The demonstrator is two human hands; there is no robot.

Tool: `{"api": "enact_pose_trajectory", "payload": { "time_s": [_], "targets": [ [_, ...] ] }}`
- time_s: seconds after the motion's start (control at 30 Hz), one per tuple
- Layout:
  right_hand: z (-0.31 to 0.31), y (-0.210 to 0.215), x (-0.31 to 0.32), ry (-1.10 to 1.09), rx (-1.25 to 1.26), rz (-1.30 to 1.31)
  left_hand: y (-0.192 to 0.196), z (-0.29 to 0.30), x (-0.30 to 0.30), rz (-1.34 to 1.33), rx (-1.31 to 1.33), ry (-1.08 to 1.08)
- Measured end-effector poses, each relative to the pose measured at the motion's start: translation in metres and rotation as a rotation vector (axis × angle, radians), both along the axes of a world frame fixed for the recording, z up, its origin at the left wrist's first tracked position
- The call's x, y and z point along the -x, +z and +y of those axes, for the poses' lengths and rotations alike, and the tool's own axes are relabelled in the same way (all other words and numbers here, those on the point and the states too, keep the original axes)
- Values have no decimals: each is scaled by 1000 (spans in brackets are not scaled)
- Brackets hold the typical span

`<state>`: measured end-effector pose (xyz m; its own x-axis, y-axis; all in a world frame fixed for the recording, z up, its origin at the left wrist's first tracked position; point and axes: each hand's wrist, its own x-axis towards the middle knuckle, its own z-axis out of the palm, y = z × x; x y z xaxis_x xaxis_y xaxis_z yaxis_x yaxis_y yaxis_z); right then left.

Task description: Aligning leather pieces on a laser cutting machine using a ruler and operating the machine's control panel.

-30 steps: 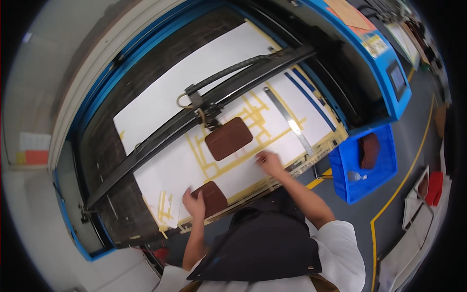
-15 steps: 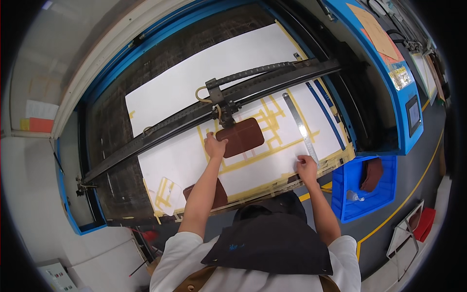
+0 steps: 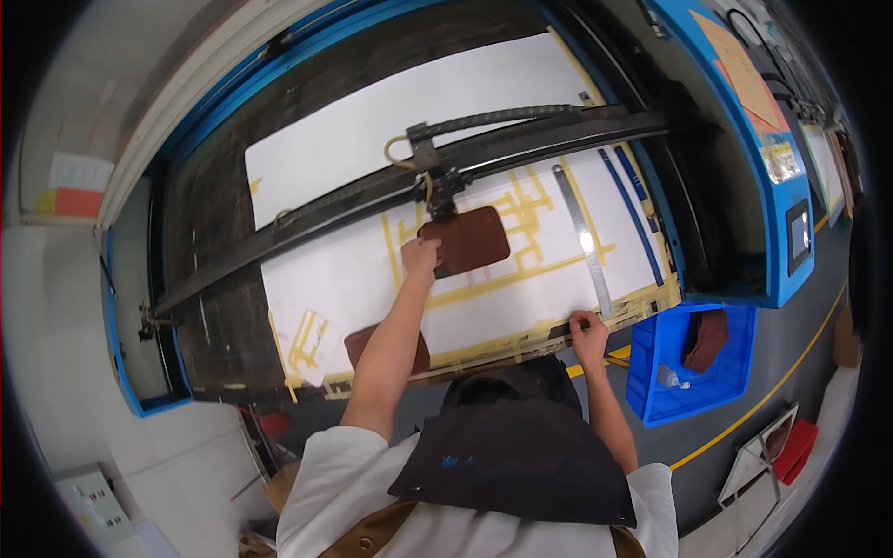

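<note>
My left hand (image 3: pixel 422 258) pinches the left edge of a dark brown rounded rectangular piece, like leather (image 3: pixel 476 240). This piece is over yellow tape marks on a white sheet (image 3: pixel 326 293), just below the black machine head (image 3: pixel 444 193). At the front edge of the machine bed, my right hand (image 3: pixel 588 338) has its fingers curled together near the lower end of a steel ruler (image 3: pixel 582 237). Whatever may be between those fingers is hidden. A second brown piece (image 3: pixel 361 344) lies partly under my left forearm.
A black gantry beam (image 3: pixel 260 249) crosses the bed. Beside the front right corner, a blue crate (image 3: pixel 640 377) holds brown pieces (image 3: pixel 707 341) and a clear bottle (image 3: pixel 672 378). A taped white card (image 3: pixel 319 346) lies front left. The blue control housing (image 3: pixel 779 223) stands to the right.
My left hand has shifted the brown piece slightly, and its angle to the tape marks differs. The pale crosslines on it no longer show. My right hand stays by the front edge.
</note>
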<state>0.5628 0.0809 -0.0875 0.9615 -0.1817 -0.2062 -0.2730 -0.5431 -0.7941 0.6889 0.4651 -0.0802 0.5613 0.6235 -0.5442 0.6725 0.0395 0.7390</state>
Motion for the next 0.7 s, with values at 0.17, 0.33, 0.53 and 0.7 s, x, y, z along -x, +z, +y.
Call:
{"api": "enact_pose_trajectory", "payload": {
  "time_s": [0.17, 0.33, 0.53, 0.7],
  "targets": [
    [9, -5, 3, 34, -144, 48, 54, 31, 66, -179, 577, 102],
    [12, -26, 22, 27, -318, 155, 141, 86, 186, -222, 577, -22],
    [42, -24, 21, 178, -212, 159, 35, 132, 315, -78, 369, 3],
    [86, -4, 27, 379, -55, 107, 28, 123, 317, -166, 313, 7]
  ]
}}
